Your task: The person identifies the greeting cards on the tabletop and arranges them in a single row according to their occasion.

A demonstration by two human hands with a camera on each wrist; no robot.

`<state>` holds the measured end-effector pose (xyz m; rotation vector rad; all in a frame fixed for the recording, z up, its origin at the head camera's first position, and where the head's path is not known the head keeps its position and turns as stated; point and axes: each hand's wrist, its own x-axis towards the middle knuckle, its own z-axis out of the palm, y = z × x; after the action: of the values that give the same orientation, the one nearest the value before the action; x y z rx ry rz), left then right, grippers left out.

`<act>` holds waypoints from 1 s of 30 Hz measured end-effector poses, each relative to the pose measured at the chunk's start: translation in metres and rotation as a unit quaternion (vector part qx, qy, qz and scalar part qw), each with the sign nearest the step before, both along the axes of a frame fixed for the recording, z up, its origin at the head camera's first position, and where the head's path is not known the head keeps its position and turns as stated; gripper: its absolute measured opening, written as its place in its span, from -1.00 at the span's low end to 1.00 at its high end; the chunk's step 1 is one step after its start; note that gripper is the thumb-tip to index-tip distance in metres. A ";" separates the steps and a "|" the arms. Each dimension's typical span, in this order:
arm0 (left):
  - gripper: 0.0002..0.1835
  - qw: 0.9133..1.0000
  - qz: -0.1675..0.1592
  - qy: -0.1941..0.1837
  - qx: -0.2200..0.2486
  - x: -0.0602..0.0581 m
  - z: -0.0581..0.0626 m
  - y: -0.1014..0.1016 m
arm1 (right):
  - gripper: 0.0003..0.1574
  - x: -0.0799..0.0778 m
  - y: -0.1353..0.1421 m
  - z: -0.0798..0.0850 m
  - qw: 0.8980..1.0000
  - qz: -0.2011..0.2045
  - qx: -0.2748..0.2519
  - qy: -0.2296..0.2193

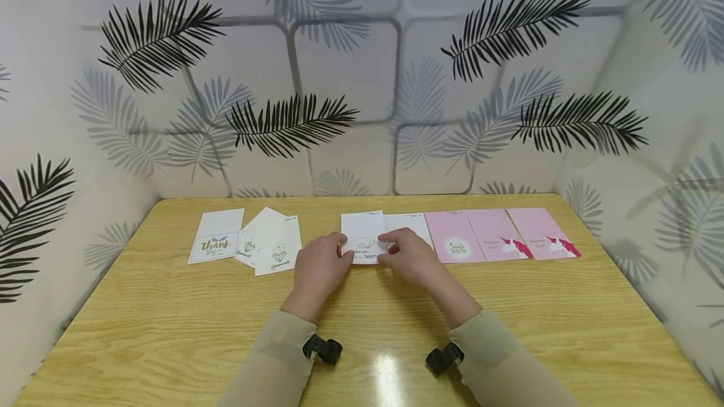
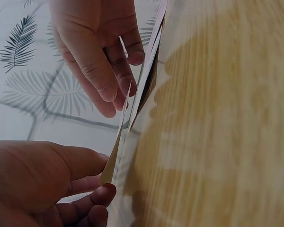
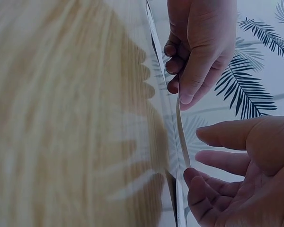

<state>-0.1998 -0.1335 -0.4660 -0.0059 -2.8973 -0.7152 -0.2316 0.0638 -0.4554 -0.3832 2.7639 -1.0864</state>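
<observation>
Wooden table (image 1: 170, 325), heart card (image 1: 362, 228) between diamond cards (image 1: 283, 234) and pink cards (image 1: 498, 231)

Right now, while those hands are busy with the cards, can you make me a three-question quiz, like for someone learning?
1. How many pink cards are in the row?
2. True or false: the thank-you card lies to the left of both diamond cards.
3. Which word can you read on the white card between the left hand and the right hand? A, banana; B, heart; C, winter.

Key: 1, three; 2, true; 3, B.
</observation>
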 end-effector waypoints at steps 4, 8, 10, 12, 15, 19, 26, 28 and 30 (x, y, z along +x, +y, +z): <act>-0.66 1.000 -0.001 -0.004 -0.002 -0.001 -0.002 0.000 | -0.49 0.001 -0.001 0.001 1.000 0.008 0.010 0.005; -0.66 1.000 0.000 -0.004 -0.004 -0.001 -0.005 -0.001 | -0.47 0.000 -0.001 0.000 1.000 0.020 0.017 0.013; -0.66 1.000 0.000 -0.004 -0.004 0.000 -0.005 -0.001 | -0.46 0.000 -0.001 -0.001 0.999 0.025 0.018 0.015; -0.66 1.000 0.000 -0.004 -0.004 0.000 -0.005 -0.001 | -0.45 0.000 -0.001 -0.001 0.999 0.029 0.021 0.016; -0.66 1.000 0.001 -0.006 -0.002 0.000 -0.006 -0.001 | -0.44 0.001 -0.001 -0.001 0.999 0.032 0.026 0.018; -0.66 1.000 0.002 -0.008 -0.006 0.000 -0.007 -0.001 | -0.42 0.002 -0.001 -0.001 0.999 0.037 0.029 0.020; -0.64 1.000 0.001 -0.007 -0.020 0.000 -0.007 0.001 | -0.38 0.004 -0.001 0.002 0.998 0.042 0.038 0.029; -0.65 1.000 0.001 -0.006 -0.020 -0.001 -0.007 0.001 | -0.38 0.005 -0.001 0.002 0.998 0.045 0.040 0.031; -0.65 1.000 0.000 -0.005 -0.021 -0.001 -0.007 0.001 | -0.38 0.005 -0.001 0.002 0.997 0.049 0.043 0.032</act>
<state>-0.2003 -0.1325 -0.4732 -0.0066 -2.9208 -0.6552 -0.2263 0.0628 -0.4530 -0.5444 2.8023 -0.9464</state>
